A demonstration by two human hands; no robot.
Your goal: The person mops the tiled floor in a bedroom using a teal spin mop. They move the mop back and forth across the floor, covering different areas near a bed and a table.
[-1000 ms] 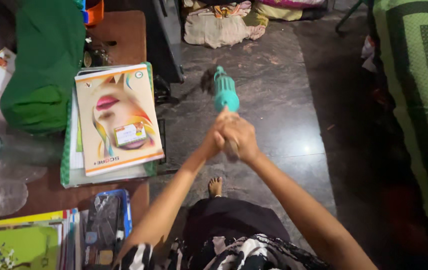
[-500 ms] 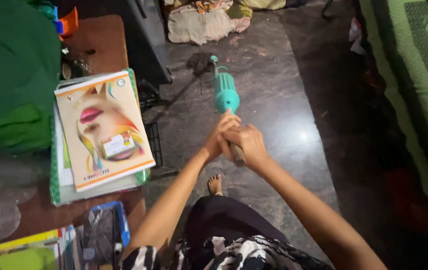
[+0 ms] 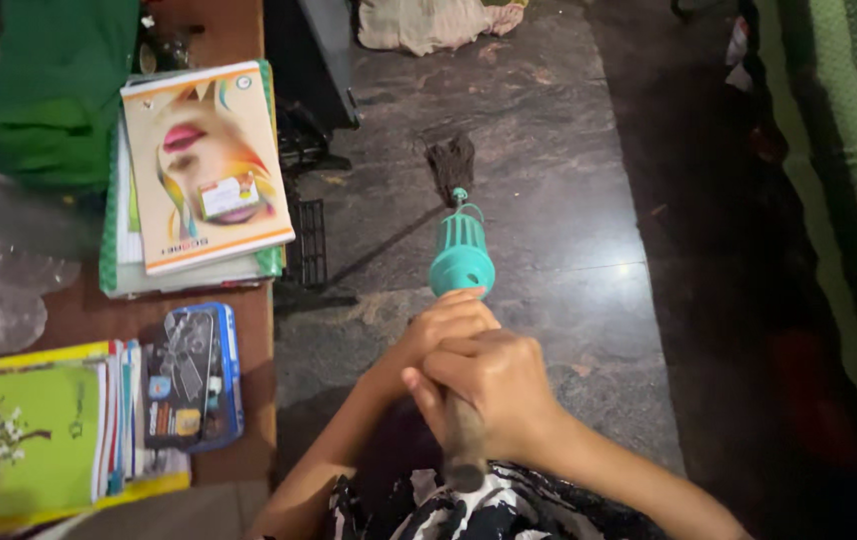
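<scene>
Both hands grip the handle of a mop (image 3: 462,255) in front of my body. My left hand (image 3: 436,328) is wrapped around it just below the teal plastic cone. Behind it, closer to me, my right hand (image 3: 489,385) closes on the metal shaft. The dark stringy mop head (image 3: 452,163) rests on the stone floor (image 3: 569,200) farther out.
A wooden table (image 3: 249,330) at my left carries a stack of notebooks (image 3: 199,170), a green bag (image 3: 54,90), a blue packaged item (image 3: 189,375) and more books (image 3: 29,430). A green bed (image 3: 849,170) lines the right side. A cloth heap (image 3: 429,20) lies at the far end.
The hands and mop handle have come nearer to my body and lower in view. The mop head now shows on the floor. The view has tilted down and left.
</scene>
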